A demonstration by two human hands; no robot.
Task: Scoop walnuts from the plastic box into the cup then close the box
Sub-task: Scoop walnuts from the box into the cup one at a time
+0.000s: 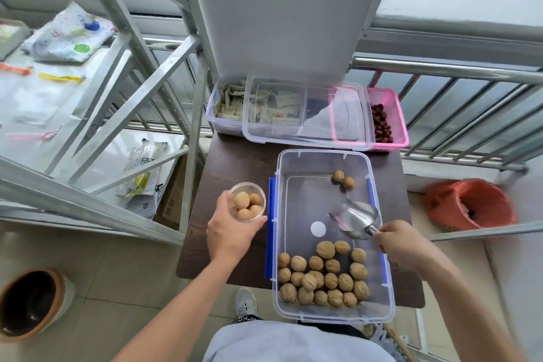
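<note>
A clear plastic box (379, 209) with blue side latches sits open on a small dark table (232, 161). Several walnuts (323, 276) lie in its near end and two more (343, 179) at the far end. My right hand (402, 244) grips the handle of a metal scoop (357, 216) inside the box; the scoop looks empty. My left hand (232, 232) holds a clear cup (247, 201) just left of the box, with several walnuts in it. The clear lid (305, 112) lies behind the box, on top of other containers.
Under the lid are a clear box of paper packets (227, 109) and a pink basket of red dates (388, 117). A metal rack (141, 91) stands left, a railing (440, 73) behind, an orange bag (470, 206) right, a dark jar (29, 303) on the floor.
</note>
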